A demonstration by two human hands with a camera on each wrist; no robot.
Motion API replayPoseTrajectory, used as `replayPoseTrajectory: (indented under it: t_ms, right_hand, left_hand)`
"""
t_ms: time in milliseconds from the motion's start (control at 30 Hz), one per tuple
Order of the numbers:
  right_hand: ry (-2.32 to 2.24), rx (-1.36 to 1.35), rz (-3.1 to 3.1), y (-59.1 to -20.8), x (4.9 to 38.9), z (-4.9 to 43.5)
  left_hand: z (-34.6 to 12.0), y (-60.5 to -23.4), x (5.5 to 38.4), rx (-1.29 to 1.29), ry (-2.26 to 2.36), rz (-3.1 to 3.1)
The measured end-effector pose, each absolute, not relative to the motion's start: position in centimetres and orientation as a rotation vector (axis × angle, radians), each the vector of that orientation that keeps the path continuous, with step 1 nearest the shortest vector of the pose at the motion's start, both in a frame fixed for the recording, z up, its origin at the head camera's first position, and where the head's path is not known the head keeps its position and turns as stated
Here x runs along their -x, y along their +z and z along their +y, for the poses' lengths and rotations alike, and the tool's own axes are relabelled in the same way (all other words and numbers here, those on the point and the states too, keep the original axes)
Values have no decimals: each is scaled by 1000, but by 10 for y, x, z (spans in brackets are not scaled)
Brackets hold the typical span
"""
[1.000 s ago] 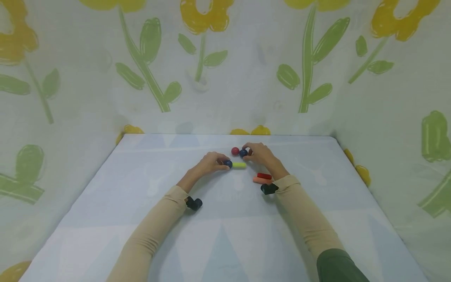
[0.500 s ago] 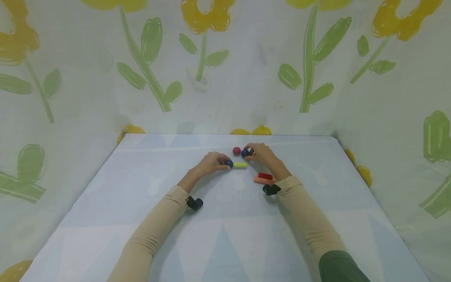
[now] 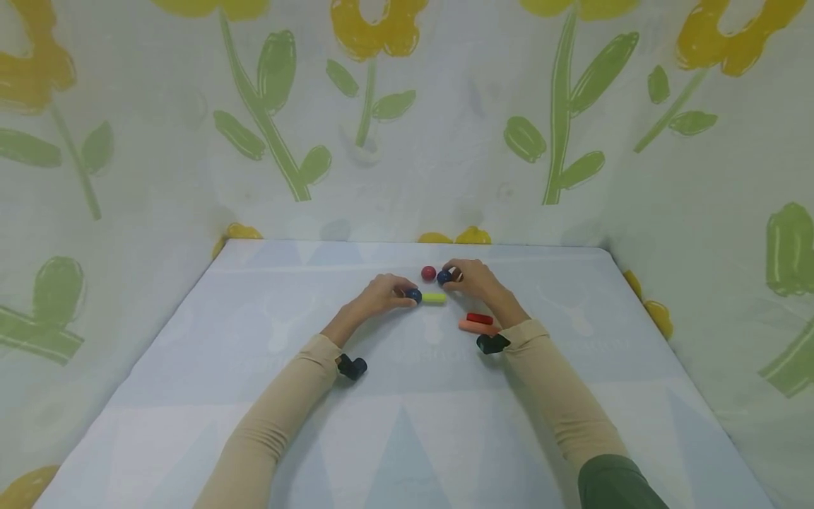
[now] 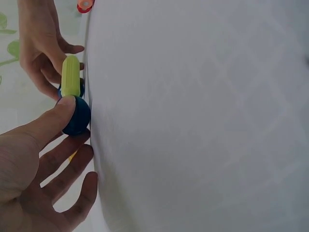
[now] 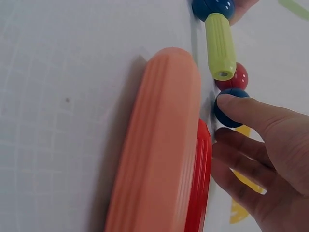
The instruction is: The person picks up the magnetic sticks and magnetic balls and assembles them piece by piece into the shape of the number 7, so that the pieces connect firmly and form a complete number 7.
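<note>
My left hand (image 3: 380,293) pinches a dark blue ball (image 4: 79,118) between thumb and fingers. A yellow-green ribbed rod (image 4: 71,77) sticks out from that ball; its free end, with a small hole, points to the right in the head view. A bit farther back, my right hand (image 3: 475,279) pinches a second blue ball (image 5: 228,118), its thumb on the near side and the other fingers loosely bent. Close beside this second ball lies a red ball (image 3: 429,273), which shows white dots in the right wrist view.
Below my right wrist, an orange ribbed rod (image 5: 159,145) and a shorter red rod (image 5: 203,169) lie side by side on the pale table (image 3: 394,367). A curtain (image 3: 445,141) printed with flowers rises behind the table's back edge and along both sides.
</note>
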State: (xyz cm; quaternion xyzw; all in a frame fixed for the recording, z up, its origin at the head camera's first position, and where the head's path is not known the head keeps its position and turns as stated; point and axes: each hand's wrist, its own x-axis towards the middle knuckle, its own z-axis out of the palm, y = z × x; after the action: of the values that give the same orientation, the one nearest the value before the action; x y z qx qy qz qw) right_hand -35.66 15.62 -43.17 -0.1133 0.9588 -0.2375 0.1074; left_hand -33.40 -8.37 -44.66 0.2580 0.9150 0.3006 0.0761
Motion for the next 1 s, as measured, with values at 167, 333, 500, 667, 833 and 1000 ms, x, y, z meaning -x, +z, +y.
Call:
replayPoseTrajectory:
  t_ms: [167, 333, 500, 667, 833, 1000]
  right_hand:
    - [-699, 372, 2822, -432, 356, 159]
    - [-702, 390, 2818, -431, 355, 160]
    - [-699, 390, 2827, -430, 354, 163]
    - [-704, 406, 2827, -431, 354, 166]
    - [-713, 416, 2809, -429, 351, 169]
    - [-733, 411, 2795, -427, 348, 171]
  left_hand:
    - [-84, -446, 334, -767, 906, 2741]
    - [-84, -445, 333, -760, 893, 2741]
    - [-84, -444, 333, -756, 892, 2740]
    - [-84, -444, 333, -762, 888, 2749]
    - [-84, -446, 334, -748, 897, 2730]
    - [-85, -446, 333, -758, 912, 2718]
